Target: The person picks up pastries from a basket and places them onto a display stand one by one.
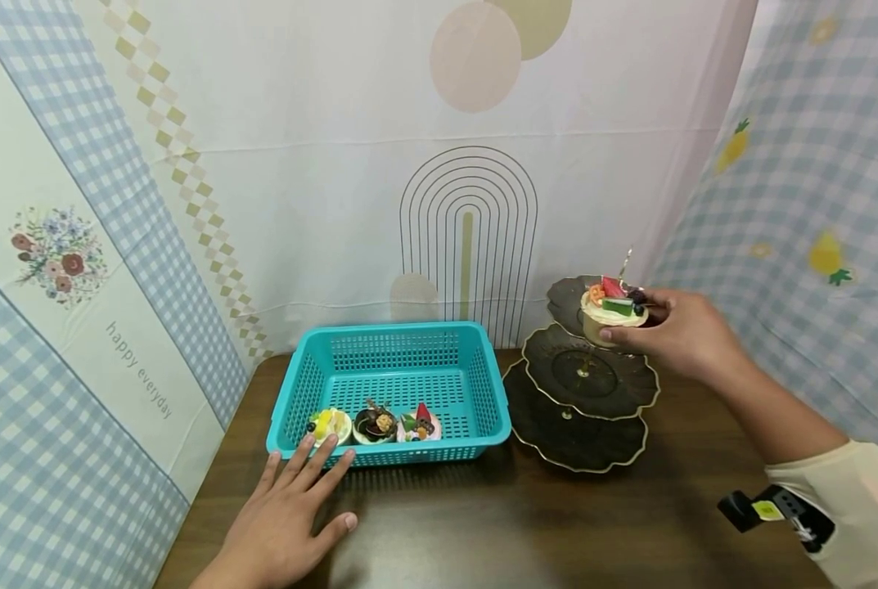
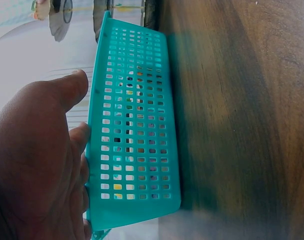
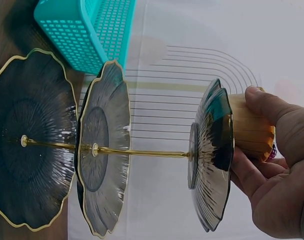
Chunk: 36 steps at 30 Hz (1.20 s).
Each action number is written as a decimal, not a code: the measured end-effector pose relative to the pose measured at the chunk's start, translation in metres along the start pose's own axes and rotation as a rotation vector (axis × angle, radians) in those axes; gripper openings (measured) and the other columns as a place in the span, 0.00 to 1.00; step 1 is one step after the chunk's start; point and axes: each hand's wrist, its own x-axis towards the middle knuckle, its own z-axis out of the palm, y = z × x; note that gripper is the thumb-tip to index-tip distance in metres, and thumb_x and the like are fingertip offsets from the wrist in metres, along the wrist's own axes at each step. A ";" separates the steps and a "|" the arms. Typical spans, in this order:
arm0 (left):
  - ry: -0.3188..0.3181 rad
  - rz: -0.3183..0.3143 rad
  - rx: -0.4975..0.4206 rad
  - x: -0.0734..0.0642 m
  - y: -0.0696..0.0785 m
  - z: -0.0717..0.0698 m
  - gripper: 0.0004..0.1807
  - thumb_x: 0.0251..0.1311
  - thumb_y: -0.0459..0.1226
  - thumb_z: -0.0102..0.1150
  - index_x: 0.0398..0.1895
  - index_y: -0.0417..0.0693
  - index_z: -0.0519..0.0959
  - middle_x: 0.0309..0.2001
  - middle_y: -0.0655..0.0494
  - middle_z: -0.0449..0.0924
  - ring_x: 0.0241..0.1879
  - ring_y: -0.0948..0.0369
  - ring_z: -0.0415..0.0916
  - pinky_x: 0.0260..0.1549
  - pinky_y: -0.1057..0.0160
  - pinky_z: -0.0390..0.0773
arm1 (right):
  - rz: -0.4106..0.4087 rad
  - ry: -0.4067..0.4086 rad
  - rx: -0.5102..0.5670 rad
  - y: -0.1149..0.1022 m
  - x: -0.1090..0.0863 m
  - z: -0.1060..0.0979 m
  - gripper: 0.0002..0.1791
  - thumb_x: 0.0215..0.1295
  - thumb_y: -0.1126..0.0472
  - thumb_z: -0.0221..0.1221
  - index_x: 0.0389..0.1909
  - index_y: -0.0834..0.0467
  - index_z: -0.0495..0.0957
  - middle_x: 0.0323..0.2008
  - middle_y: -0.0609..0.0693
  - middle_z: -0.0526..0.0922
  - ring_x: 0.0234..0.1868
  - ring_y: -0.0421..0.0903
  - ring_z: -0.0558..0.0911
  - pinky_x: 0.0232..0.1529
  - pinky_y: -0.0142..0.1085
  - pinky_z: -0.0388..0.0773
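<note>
I see the right hand [image 1: 692,334] hold a round, cream-coloured cupcake [image 1: 605,324] between thumb and fingers, likely sparing its colourful fruit topping [image 1: 617,306], left hand [image 1: 280,515] splayed, empty.

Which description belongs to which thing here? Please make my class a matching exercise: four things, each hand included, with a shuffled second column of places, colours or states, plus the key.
Things
1. Basket
2. Left hand
3. Tiered stand
4. Right hand

Descriptions
A. Gripping a fruit-topped cupcake near the stand's top
B. Dark, with gold-coloured edging
C. Turquoise, with three cupcakes inside
D. Fingers spread at the near rim of the container

Right pairs: 1-C; 2-D; 3-B; 4-A
</note>
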 end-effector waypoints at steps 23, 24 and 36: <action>0.017 0.026 -0.004 -0.002 0.001 0.004 0.38 0.62 0.68 0.34 0.73 0.67 0.53 0.74 0.64 0.41 0.72 0.54 0.36 0.65 0.42 0.40 | -0.043 -0.013 -0.041 0.007 0.010 0.006 0.53 0.43 0.31 0.66 0.61 0.68 0.69 0.46 0.66 0.80 0.48 0.61 0.77 0.43 0.53 0.71; 0.015 0.023 -0.007 -0.002 0.001 0.004 0.38 0.61 0.68 0.34 0.73 0.67 0.53 0.74 0.64 0.41 0.72 0.54 0.35 0.65 0.42 0.39 | -0.047 -0.013 -0.042 0.008 0.010 0.006 0.53 0.43 0.31 0.66 0.61 0.68 0.69 0.46 0.66 0.80 0.48 0.61 0.77 0.43 0.53 0.71; 0.010 -0.002 0.008 0.000 0.001 0.002 0.39 0.60 0.70 0.32 0.73 0.68 0.53 0.74 0.65 0.40 0.72 0.56 0.36 0.65 0.42 0.39 | -0.037 -0.022 0.000 0.009 0.008 0.004 0.53 0.44 0.32 0.66 0.65 0.64 0.65 0.48 0.63 0.80 0.52 0.61 0.76 0.48 0.52 0.70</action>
